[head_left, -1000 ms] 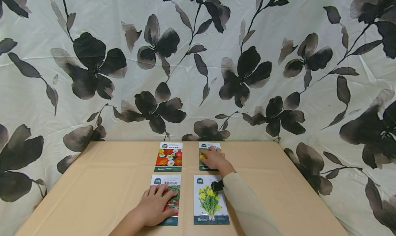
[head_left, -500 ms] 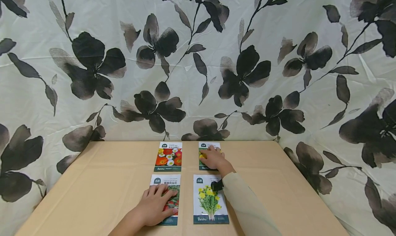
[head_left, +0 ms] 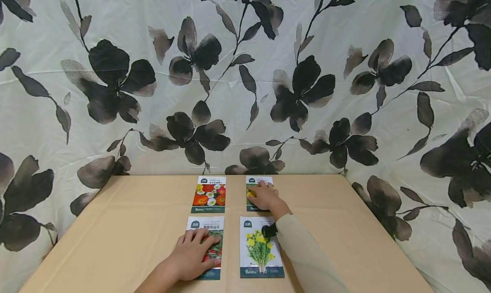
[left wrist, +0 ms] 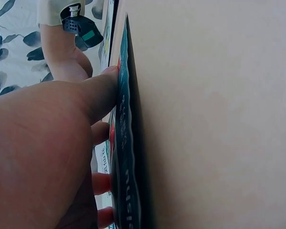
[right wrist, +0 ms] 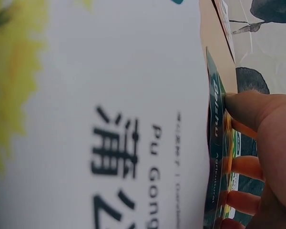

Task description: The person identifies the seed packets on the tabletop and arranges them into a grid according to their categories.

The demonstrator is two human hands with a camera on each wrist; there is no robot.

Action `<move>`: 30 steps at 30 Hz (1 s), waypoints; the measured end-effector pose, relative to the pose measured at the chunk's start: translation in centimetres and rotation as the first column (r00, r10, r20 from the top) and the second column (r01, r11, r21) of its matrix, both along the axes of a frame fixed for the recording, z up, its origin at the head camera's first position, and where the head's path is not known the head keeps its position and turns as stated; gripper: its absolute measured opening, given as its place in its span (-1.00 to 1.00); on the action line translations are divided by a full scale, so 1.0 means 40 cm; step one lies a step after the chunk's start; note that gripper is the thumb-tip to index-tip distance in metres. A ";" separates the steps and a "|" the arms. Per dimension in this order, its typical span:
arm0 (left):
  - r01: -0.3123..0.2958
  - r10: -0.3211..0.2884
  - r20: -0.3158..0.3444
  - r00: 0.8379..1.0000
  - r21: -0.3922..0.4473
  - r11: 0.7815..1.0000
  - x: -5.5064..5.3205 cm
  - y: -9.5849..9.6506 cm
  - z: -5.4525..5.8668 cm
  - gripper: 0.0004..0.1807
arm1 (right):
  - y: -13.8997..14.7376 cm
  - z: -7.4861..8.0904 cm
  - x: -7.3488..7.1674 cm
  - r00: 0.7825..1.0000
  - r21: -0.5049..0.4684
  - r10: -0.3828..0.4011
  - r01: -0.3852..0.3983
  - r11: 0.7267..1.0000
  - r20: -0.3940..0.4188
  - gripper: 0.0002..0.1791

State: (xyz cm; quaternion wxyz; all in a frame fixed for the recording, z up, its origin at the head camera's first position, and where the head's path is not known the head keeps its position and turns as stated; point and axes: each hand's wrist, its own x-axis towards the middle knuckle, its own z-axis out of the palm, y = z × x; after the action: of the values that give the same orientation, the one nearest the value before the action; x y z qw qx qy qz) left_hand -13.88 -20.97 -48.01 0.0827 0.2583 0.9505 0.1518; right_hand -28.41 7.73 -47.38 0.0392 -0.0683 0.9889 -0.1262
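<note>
Four-cornered seed packets lie flat in two rows. My left hand (head_left: 193, 255) rests spread on the near-left packet (head_left: 210, 275), which has red flowers and a dark green bottom band. In the left wrist view its thumb and fingertips touch the face of that packet (left wrist: 126, 143). My right hand (head_left: 264, 196) lies on the far-right packet (head_left: 252, 181), hiding most of its picture. The right wrist view has the fingertips on that packet's face, above its green band (right wrist: 215, 143). A packet with yellow flowers (head_left: 261, 252) lies under the right forearm's edge.
The far-left packet (head_left: 209, 195) shows red, orange and white flowers. All of them lie on a light wooden table (head_left: 126, 237). Behind the table's far edge hangs a white cloth (head_left: 245, 101) with dark flowers. A black wrist camera (head_left: 270, 230) sits at the right cuff.
</note>
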 end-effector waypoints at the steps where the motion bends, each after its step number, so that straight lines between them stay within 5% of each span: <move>1: -0.001 0.001 -0.001 1.000 -0.003 1.000 -0.001 0.000 0.000 -0.31 | 0.000 0.000 0.000 1.000 -0.001 0.004 -0.004 1.000 0.000 -0.44; 30: -0.002 0.002 -0.004 1.000 -0.013 1.000 -0.004 0.003 -0.004 -0.31 | -0.041 0.001 -0.002 1.000 -0.009 0.021 -0.021 1.000 0.004 -0.43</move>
State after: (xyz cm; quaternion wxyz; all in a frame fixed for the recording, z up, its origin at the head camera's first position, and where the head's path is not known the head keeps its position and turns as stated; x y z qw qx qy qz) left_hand -14.06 -20.85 -48.17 0.0825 0.2572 0.9518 0.1453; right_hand -28.49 6.08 -47.35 0.0425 -0.0786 0.9874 -0.1303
